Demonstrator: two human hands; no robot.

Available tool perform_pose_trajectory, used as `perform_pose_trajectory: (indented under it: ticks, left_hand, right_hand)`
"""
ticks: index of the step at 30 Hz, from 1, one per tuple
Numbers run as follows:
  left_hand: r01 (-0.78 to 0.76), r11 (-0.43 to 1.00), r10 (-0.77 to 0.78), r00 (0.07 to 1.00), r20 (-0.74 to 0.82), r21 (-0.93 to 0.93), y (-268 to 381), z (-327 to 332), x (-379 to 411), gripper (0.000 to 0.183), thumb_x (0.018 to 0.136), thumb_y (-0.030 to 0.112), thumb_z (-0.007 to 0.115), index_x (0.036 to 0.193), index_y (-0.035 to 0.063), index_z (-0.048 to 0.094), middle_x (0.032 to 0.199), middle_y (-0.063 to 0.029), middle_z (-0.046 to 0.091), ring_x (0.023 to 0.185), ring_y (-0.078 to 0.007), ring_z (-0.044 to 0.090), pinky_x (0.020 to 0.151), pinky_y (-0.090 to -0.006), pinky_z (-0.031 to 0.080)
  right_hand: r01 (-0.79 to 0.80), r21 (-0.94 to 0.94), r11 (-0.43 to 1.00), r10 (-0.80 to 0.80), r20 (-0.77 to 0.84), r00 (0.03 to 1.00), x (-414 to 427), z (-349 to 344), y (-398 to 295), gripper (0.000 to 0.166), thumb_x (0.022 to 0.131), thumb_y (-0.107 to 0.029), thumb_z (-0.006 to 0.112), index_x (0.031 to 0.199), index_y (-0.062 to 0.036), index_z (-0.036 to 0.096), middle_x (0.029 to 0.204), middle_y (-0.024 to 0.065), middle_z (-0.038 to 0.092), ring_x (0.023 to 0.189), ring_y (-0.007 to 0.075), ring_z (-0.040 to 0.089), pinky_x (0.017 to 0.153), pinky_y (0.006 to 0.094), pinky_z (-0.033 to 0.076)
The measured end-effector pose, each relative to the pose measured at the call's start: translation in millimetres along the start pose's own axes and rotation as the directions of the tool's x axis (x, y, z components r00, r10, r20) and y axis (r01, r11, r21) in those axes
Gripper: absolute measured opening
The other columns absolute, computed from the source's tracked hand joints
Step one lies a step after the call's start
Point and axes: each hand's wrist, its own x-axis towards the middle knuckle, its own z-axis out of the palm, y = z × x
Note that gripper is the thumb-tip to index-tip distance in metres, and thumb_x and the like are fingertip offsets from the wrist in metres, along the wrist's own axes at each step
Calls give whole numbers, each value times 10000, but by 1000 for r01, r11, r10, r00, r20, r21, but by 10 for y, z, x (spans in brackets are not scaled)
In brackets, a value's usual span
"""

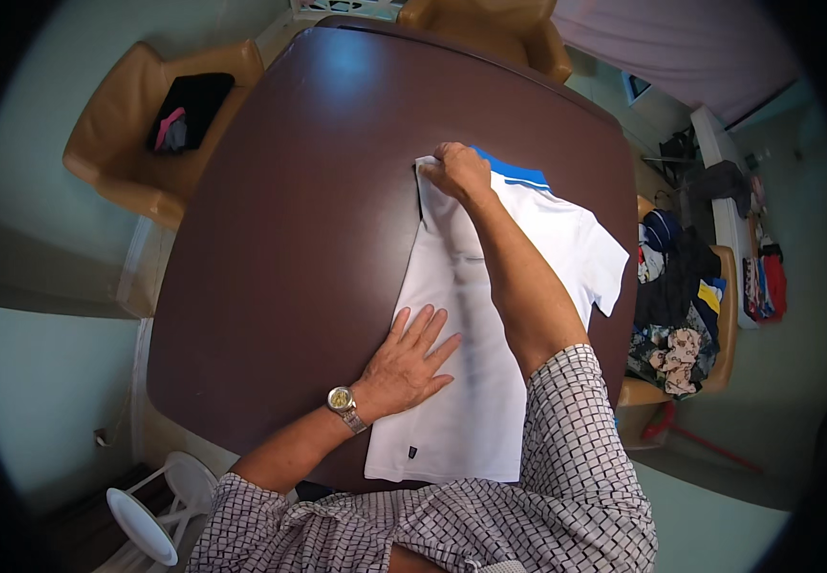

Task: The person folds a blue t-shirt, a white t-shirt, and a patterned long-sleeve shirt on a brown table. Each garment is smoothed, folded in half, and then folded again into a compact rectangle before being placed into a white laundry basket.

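Observation:
A white polo shirt [485, 401] with a blue collar [512, 170] lies on the brown table [291, 236], its collar at the far end. One side is folded over, while a short sleeve [603, 261] sticks out to the right. My left hand [413, 358], with a wristwatch [342, 402] at the wrist, rests flat on the shirt's left edge with fingers spread. Up by the collar, my right hand [458, 170] has its fingers curled on the folded fabric at the shoulder; its fingertips are partly hidden. A small dark tag [412, 453] shows near the hem.
Right of the table, an armchair [725, 336] holds heaped clothes [678, 286]. Another armchair [105, 136] at the left bears a folded black garment [202, 97]. A third armchair [478, 25] stands beyond the far edge. White plastic stools [141, 526] lie at lower left.

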Motion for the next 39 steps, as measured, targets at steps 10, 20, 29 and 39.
perform_pose_trajectory:
  ticks: [10, 20, 29, 39]
  left_hand:
    - [36, 999, -37, 999, 22, 26, 66, 1, -115, 709, 1051, 528, 710, 1604, 98, 600, 1730, -297, 421, 1626, -480, 358, 1327, -668, 268]
    - [27, 999, -27, 1000, 2, 35, 60, 21, -133, 718, 1029, 516, 747, 1602, 108, 602, 1732, -284, 420, 1630, -473, 354, 1320, -672, 282]
    - [48, 998, -50, 997, -54, -42, 63, 44, -136, 725, 1017, 464, 777, 1609, 91, 587, 1734, -286, 421, 1631, -470, 366, 1326, -679, 263]
    - [162, 983, -124, 934, -334, 89, -1140, -435, 1122, 565, 1126, 214, 612, 1637, 5, 495, 1648, -269, 548, 1563, -450, 481, 1327, -607, 307]
  right_hand:
    - [12, 337, 941, 112, -345, 932, 85, 282, -6, 397, 1011, -372, 785, 1137, 4, 784, 1046, 251, 820, 1011, 428, 790, 916, 498, 603]
    - [19, 155, 988, 41, -373, 927, 112, 357, 144, 381, 1009, -421, 811, 1062, -48, 756, 946, 198, 817, 952, 395, 771, 891, 506, 534]
    - [-20, 181, 983, 94, -409, 908, -180, 2, 591, 450, 1030, -338, 762, 1345, -29, 673, 1188, 226, 792, 1151, 416, 728, 965, 533, 567]
    - [-211, 97, 973, 228, -242, 943, -970, -103, 760, 678, 916, -441, 875, 1396, -19, 650, 971, 193, 804, 927, 367, 794, 853, 480, 615]
